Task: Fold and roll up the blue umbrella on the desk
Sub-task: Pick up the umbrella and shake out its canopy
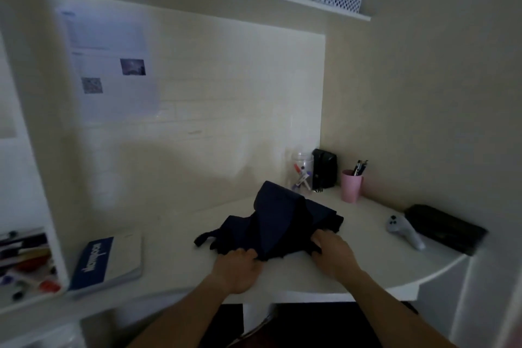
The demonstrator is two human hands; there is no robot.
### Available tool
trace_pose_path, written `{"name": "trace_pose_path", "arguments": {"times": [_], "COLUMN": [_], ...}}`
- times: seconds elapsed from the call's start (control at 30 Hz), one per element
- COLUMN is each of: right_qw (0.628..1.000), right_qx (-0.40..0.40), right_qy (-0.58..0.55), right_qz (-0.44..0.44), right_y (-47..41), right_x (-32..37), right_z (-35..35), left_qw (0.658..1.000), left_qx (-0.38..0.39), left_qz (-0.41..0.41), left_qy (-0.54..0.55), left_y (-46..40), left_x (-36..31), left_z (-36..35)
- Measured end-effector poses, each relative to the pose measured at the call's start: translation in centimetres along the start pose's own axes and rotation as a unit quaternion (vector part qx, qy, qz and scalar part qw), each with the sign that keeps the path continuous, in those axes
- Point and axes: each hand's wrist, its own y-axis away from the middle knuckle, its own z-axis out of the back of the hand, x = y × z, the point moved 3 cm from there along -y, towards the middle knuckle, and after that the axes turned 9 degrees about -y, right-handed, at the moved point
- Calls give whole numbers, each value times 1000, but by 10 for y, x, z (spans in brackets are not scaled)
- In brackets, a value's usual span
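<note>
Both hands on the near edge of the umbrella: my left hand has fingers curled into the fabric hem, right hand pinches the hem on the other side. It lies collapsed but loose on the white desk, panels bunched, strap trailing left. I'd call this the folding step, pleats not yet flat. Next: smooth the panels one way, then roll tight. Further back a pink cup and jar, well clear.

White desk w/ umbrella, notebook, pink cup, controller, black case.
</note>
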Motion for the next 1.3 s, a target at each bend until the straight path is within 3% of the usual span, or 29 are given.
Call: {"name": "trace_pose_path", "arguments": {"times": [0.13,0.27,0.33,0.5,0.57,0.97,1.3], "right_qw": [993,980,985,997,994,994,986], "right_qx": [-112,-171,-142,23,41,-42,-70], "right_qy": [-41,-92,-92,50,80,103,141], "right_qz": [26,51,28,-59,-59,-9,46], "right_y": [-7,-39,-64,-100,-105,-107,-106], "right_x": [27,51,53,19,6,17,25], "right_z": [27,25,9,-63,-82,-101,-103], "left_qw": [990,965,969,987,992,993,989], "left_qx": [-138,-262,-247,-158,-118,-119,-129], "left_qz": [16,11,4,5,9,5,43], "left_qy": [-26,3,1,29,51,16,59], "left_y": [-4,-34,-53,-82,-88,-94,-85], "left_x": [-2,-4,0,30,38,43,41], "left_z": [24,41,33,-36,-53,-67,-56]}}
